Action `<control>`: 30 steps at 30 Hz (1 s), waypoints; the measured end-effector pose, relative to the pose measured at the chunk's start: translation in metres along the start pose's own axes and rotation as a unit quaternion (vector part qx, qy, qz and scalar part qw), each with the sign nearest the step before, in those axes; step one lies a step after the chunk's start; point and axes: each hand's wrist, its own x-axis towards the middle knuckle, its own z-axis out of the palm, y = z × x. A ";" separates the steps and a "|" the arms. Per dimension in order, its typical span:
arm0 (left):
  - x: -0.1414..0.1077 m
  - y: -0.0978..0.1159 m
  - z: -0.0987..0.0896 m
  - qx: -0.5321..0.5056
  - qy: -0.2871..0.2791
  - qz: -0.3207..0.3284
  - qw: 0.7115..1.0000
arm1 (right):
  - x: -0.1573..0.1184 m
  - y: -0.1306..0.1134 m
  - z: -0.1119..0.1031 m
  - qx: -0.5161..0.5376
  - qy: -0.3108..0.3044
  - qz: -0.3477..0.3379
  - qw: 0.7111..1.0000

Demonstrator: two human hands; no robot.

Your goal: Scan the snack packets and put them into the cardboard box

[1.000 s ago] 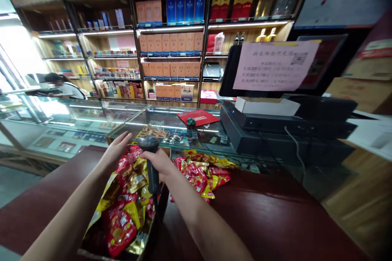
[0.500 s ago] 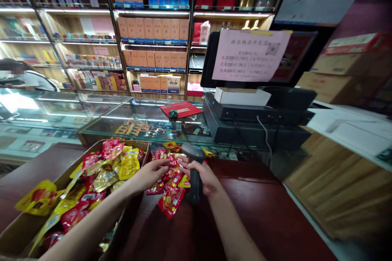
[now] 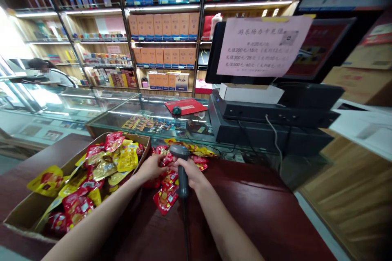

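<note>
My right hand [image 3: 190, 172] is wrapped round the grip of a black barcode scanner [image 3: 183, 179], its head pointing away over the pile and its cable trailing down the table. Just left of it, my left hand [image 3: 152, 167] has its thumb and fingers bent round a red snack packet [image 3: 167, 160] in the pile; the scanner and fingers partly hide it. More red snack packets [image 3: 166, 195] lie below and between the hands, with yellow snack packets [image 3: 200, 149] behind. Beside my left forearm stands an open cardboard box [image 3: 29, 234] holding many red, yellow and gold packets.
A glass display counter [image 3: 147, 108] borders the dark red table [image 3: 245, 208]. On the counter are a red folder [image 3: 191, 107] and a monitor with a paper notice [image 3: 260, 47] above a black cash drawer [image 3: 275, 136]. A person [image 3: 58, 76] is at the far left; stocked shelves line the wall.
Both hands and the scanner have shifted left over the packets. My left fingers, stretched out before, are now bent in. The view has turned slightly left.
</note>
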 end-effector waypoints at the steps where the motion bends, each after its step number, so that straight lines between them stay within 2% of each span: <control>1: -0.001 0.000 0.000 -0.018 0.005 0.003 1.000 | -0.002 -0.003 0.001 0.020 -0.025 0.001 0.999; 3: 0.000 0.002 -0.004 -0.072 0.015 0.003 0.997 | -0.008 -0.011 0.001 0.028 -0.076 -0.013 0.997; 5: 0.003 0.007 -0.009 -0.156 0.026 -0.002 0.987 | -0.016 -0.021 0.001 0.007 -0.099 -0.036 0.994; 9: 0.010 0.018 -0.018 -0.328 0.042 -0.046 0.943 | -0.031 -0.035 0.008 -0.050 -0.089 -0.029 0.994; 13: 0.010 0.026 -0.024 -0.424 0.016 -0.021 0.905 | -0.038 -0.033 0.015 -0.141 -0.060 -0.053 0.987; 16: 0.007 0.028 -0.026 -0.417 0.018 -0.017 0.909 | -0.037 -0.029 0.017 -0.179 -0.046 -0.056 0.981; 22: 0.005 0.028 -0.025 -0.375 0.032 -0.032 0.926 | -0.035 -0.025 0.016 -0.174 -0.034 -0.045 0.983; 30: 0.005 0.028 -0.026 -0.388 0.039 -0.041 0.920 | -0.037 -0.025 0.020 -0.166 -0.037 -0.039 0.985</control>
